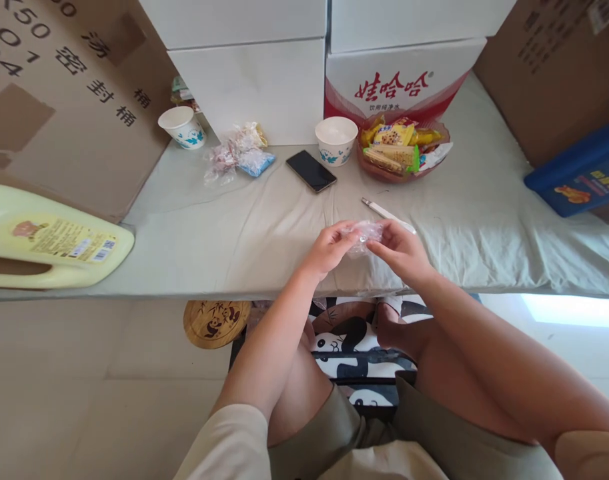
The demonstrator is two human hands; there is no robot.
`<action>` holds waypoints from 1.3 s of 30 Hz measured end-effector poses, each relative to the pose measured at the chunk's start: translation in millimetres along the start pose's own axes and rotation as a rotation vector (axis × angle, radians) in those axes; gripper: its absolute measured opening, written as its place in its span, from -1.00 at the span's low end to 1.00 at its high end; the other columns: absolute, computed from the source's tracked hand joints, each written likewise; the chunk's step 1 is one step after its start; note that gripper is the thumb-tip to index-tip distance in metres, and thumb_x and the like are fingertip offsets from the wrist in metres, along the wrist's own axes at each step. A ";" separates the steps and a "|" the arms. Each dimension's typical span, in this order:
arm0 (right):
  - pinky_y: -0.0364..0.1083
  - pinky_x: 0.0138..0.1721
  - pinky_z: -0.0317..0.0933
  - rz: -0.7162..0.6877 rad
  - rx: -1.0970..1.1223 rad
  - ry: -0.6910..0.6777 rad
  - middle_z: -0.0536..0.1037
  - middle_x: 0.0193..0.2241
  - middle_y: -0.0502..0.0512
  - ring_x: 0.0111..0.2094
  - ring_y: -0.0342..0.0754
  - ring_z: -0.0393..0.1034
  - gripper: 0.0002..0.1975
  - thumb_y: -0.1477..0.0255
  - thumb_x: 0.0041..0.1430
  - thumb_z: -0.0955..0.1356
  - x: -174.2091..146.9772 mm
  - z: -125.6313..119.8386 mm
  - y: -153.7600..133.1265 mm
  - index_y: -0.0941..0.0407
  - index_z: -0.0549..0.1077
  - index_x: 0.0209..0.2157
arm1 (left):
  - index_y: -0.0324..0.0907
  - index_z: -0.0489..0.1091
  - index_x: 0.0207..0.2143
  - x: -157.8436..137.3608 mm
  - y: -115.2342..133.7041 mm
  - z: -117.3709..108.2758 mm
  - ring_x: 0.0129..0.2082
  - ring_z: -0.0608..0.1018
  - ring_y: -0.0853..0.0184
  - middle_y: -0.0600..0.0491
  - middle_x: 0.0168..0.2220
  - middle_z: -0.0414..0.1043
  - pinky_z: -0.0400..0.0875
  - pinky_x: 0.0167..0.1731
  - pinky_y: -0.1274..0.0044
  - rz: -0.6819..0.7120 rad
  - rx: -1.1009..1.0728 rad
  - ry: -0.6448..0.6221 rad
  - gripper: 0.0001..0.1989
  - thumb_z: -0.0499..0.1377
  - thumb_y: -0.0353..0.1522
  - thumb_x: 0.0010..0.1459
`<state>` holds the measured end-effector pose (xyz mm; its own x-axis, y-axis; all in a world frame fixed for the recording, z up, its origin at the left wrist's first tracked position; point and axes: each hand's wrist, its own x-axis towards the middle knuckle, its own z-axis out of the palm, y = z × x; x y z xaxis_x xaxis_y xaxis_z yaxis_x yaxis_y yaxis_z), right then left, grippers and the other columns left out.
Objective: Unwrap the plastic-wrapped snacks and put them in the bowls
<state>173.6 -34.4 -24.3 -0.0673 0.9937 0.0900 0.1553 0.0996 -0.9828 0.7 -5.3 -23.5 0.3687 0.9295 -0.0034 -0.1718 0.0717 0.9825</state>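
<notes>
Clear plastic wrapper (pixel 367 235) pinched by left hand (pixel 328 251) and right hand (pixel 402 251); likely handling step, next needs two-handed control.

Yellow jug (pixel 79 241) far left, cardboard box (pixel 79 113) behind, dark-screened phone (pixel 311 171) — beside paper cup (pixel 335 145), white boxes (pixel 264 77) at back

Over the bench (pixel 179 233) before you, a plastic wrapper (pixel 364 233) sits between your left hand (pixel 329 250) and right hand (pixel 401 252). A smartphone (pixel 311 171) lies beyond them, just left of a paper cup (pixel 335 148); the snack bowl (pixel 381 170) stands right of that cup, packaged snacks (pixel 394 135) inside, a water carton (pixel 401 83) behind it.
</notes>
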 end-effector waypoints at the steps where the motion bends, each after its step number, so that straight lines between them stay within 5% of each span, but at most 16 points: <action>1: -0.04 -0.28 0.34 0.009 0.025 -0.037 0.47 -0.41 0.00 -0.35 -0.07 0.40 -0.56 0.03 0.03 0.48 0.6 -0.4 -2.0 0.05 0.35 -0.29 | -0.18 0.47 -0.17 0.1 2.9 -0.5 -0.32 0.49 0.39 0.06 -0.30 0.49 0.35 -0.26 0.55 -0.001 -0.018 0.017 -0.61 0.33 -0.13 0.04; 6: -0.11 -0.45 0.14 -0.097 -0.179 0.068 0.32 -0.54 -0.08 -0.51 -0.14 0.19 -0.65 0.18 0.05 0.47 36.7 -7.9 -34.1 0.04 0.26 -0.44 | -0.16 0.38 -0.23 2.4 21.3 -9.5 -0.40 0.47 0.45 0.16 -0.43 0.37 0.32 -0.33 0.58 -0.023 -0.112 0.269 -0.80 0.18 -0.24 0.14; 11: -0.08 -0.33 0.15 -0.177 -0.778 0.173 0.35 -0.48 -0.02 -0.43 -0.10 0.20 -0.81 0.50 0.05 0.40 145.0 1.8 -83.5 0.05 0.27 -0.44 | -0.17 0.32 -0.43 8.1 26.9 -24.1 -0.48 0.39 0.47 0.17 -0.52 0.29 0.27 -0.38 0.57 -0.022 -0.110 0.289 -0.82 0.14 -0.25 0.13; 15: -0.06 0.00 0.18 -0.144 -1.194 0.026 0.43 -0.01 0.25 -0.07 -0.03 0.31 -0.77 0.63 0.15 0.30 237.6 31.8 -91.6 0.16 0.45 -0.15 | -0.16 0.33 -0.44 13.1 22.8 -32.4 -0.50 0.34 0.45 0.19 -0.55 0.26 0.24 -0.39 0.55 -0.058 -0.123 0.263 -0.82 0.15 -0.24 0.09; 20: 0.03 -0.10 0.33 0.247 -1.284 -0.336 0.59 -0.30 0.20 -0.19 0.06 0.46 -0.78 0.64 0.13 0.32 297.9 66.3 -80.0 0.24 0.58 -0.23 | -0.17 0.34 -0.43 13.3 27.5 -41.0 -0.48 0.32 0.44 0.18 -0.54 0.26 0.21 -0.39 0.54 -0.100 -0.129 0.254 -0.80 0.15 -0.22 0.11; 23: 0.12 -0.06 0.33 0.294 -1.345 -0.300 0.59 -0.20 0.34 -0.13 0.12 0.46 -0.76 0.59 0.19 0.32 302.9 77.8 -93.1 0.30 0.58 -0.14 | -0.17 0.34 -0.44 10.9 33.8 -46.1 -0.47 0.33 0.43 0.17 -0.53 0.26 0.21 -0.38 0.53 -0.110 -0.140 0.238 -0.80 0.15 -0.23 0.12; 27: 0.27 0.06 0.19 -0.008 -1.403 -0.024 0.45 0.05 0.48 0.10 0.25 0.34 -0.58 0.39 0.40 0.18 277.4 93.9 -104.2 0.26 0.41 0.15 | -0.17 0.32 -0.46 9.2 35.9 -49.4 -0.47 0.31 0.44 0.18 -0.54 0.24 0.21 -0.38 0.53 -0.107 -0.152 0.255 -0.81 0.16 -0.25 0.13; 29: 0.23 0.00 0.25 -0.066 -1.391 -0.068 0.52 -0.07 0.39 0.02 0.26 0.40 -0.59 0.27 0.37 0.21 257.7 103.9 -90.1 0.18 0.44 0.10 | -0.16 0.32 -0.47 9.2 34.1 -48.0 -0.47 0.31 0.44 0.19 -0.54 0.24 0.22 -0.38 0.53 -0.108 -0.154 0.259 -0.81 0.16 -0.25 0.13; 33: 0.24 -0.05 0.30 0.072 -1.367 -0.246 0.52 -0.08 0.42 -0.03 0.36 0.42 -0.38 0.09 0.20 0.35 232.4 116.7 -38.8 0.19 0.35 0.16 | -0.15 0.31 -0.47 6.0 30.8 -40.2 -0.48 0.31 0.44 0.18 -0.53 0.25 0.23 -0.39 0.53 -0.105 -0.116 0.242 -0.81 0.15 -0.25 0.14; 39: 0.24 0.08 0.21 0.082 -1.255 -0.159 0.43 0.05 0.52 0.10 0.41 0.33 -0.28 0.13 0.14 0.38 228.5 114.6 -6.7 0.26 0.24 0.21 | -0.13 0.30 -0.48 -2.3 28.6 -33.5 -0.49 0.34 0.43 0.18 -0.53 0.32 0.21 -0.40 0.53 -0.095 0.027 0.226 -0.80 0.15 -0.23 0.14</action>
<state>44.3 186.1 -15.5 -0.1165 0.9908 -0.0696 0.9832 0.1051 -0.1491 -35.6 6.7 -1.6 0.1679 0.9765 -0.1350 -0.1204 0.1563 0.9803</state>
